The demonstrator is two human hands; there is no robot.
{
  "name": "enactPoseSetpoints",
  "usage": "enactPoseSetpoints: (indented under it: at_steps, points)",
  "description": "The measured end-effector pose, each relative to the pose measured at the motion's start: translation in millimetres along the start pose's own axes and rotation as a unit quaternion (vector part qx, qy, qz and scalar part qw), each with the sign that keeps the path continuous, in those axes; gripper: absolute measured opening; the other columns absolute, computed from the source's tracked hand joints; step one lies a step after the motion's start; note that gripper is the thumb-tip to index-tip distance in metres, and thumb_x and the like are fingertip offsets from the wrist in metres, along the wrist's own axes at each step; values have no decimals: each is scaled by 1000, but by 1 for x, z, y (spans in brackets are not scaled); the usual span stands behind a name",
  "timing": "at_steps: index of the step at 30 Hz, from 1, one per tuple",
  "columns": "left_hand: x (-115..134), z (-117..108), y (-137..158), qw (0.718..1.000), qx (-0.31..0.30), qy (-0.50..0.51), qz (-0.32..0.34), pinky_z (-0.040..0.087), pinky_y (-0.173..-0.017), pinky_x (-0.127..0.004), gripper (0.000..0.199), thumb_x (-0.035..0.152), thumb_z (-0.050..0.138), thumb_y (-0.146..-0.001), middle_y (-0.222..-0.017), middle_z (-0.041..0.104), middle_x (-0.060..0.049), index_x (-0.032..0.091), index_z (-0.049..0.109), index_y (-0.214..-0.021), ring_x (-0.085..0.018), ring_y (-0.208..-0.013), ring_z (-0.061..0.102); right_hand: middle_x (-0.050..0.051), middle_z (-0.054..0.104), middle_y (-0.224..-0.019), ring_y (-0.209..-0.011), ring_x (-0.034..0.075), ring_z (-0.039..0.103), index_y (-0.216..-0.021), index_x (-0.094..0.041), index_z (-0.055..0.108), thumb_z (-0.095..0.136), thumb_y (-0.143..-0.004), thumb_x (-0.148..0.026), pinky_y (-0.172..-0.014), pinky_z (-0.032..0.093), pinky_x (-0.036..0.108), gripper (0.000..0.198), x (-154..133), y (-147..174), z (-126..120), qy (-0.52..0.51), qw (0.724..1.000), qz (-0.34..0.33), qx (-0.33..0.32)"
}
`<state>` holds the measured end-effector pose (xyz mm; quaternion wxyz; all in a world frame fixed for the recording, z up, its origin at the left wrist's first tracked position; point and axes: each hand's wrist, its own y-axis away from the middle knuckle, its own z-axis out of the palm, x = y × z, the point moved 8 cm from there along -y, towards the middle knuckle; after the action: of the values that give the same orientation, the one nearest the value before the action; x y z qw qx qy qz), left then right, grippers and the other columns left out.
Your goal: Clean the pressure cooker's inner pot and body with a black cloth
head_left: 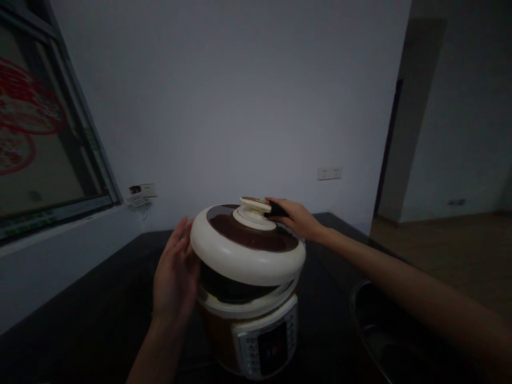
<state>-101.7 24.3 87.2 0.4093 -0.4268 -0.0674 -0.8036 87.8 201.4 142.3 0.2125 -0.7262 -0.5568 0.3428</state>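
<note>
A white and brown electric pressure cooker (250, 336) stands on the dark table, its control panel facing me. Its round lid (240, 261) is raised at the front and tilted over the body, leaving a dark gap between them. My right hand (296, 217) grips the black part of the handle on top of the lid. At the left side, my left hand (176, 272) rests against or close to the lid's edge, fingers stretched out. Whether its fingertips touch the lid is partly hidden.
A dark round pot (384, 330) sits at the lower right beneath my right forearm. The black table (100, 298) reaches back to a pale wall with sockets (330, 173). A window (48, 133) with red decoration is on the left.
</note>
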Motion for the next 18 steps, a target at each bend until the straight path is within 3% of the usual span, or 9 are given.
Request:
enactPoseSetpoints:
  at_steps: [7,12,15,18]
  points:
    - [15,33,-5,998,-33,-44,19,52,-83,-18,44,22,65,-76,-120,67,-5,17,63,-120,-17,-109,62,12,69,-116,-106,24,65,-123,-16,59,51,-91,-30,-95,49,45,36,6,29,-25,-36,997,54,33]
    - [26,65,-13,996,-52,-50,47,47,-98,-21,42,11,62,-74,-115,69,-10,10,63,-117,-18,-114,61,10,64,-126,-116,24,61,-131,-20,55,43,-94,-48,-101,46,47,47,-13,58,-45,-154,980,117,54]
    - [30,88,-24,990,-93,-63,88,39,-109,-29,36,11,60,-76,-120,67,-11,11,66,-112,-21,-122,57,11,57,-136,-126,26,53,-134,-24,51,42,-94,-51,-108,39,50,49,-34,69,-52,-154,982,97,52]
    - [33,115,-34,976,-148,-92,130,32,-114,-37,34,12,62,-73,-126,65,-10,14,68,-106,-23,-127,52,13,46,-146,-134,28,43,-142,-26,40,52,-91,-46,-112,32,55,57,-51,75,-51,-86,994,44,47]
